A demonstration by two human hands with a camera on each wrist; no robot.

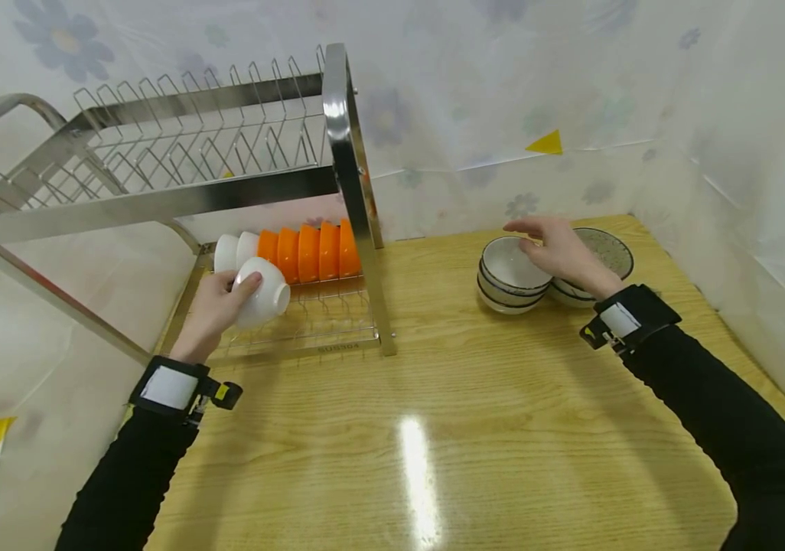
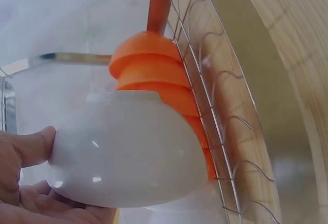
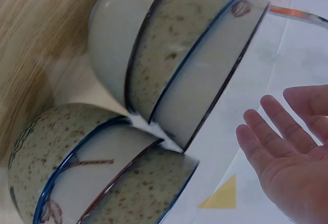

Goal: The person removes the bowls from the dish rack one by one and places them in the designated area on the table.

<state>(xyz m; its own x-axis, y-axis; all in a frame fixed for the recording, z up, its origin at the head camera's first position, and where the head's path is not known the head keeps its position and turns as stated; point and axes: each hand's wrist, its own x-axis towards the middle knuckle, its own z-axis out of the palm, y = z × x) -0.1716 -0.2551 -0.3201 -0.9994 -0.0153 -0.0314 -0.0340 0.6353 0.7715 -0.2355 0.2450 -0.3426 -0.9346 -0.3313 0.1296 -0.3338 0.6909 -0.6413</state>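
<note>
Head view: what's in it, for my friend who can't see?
A person's left grip holds a white bowl at a metal rack of orange and white bowls. The right grip, open, hovers near two stacks of bowls on a table.

I see a wood-grain counter [image 1: 537,428] carrying a metal dish rack [image 1: 158,204], a stack of bowls [image 1: 511,277] and another stack [image 1: 609,251] just beside it.

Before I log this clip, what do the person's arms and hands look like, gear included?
Both arms wear long black sleeves. Each wrist carries a black band with a white, roughly rectangular patch and a small black module bearing a yellow mark. The left hand and right hand are ungloved.
</note>
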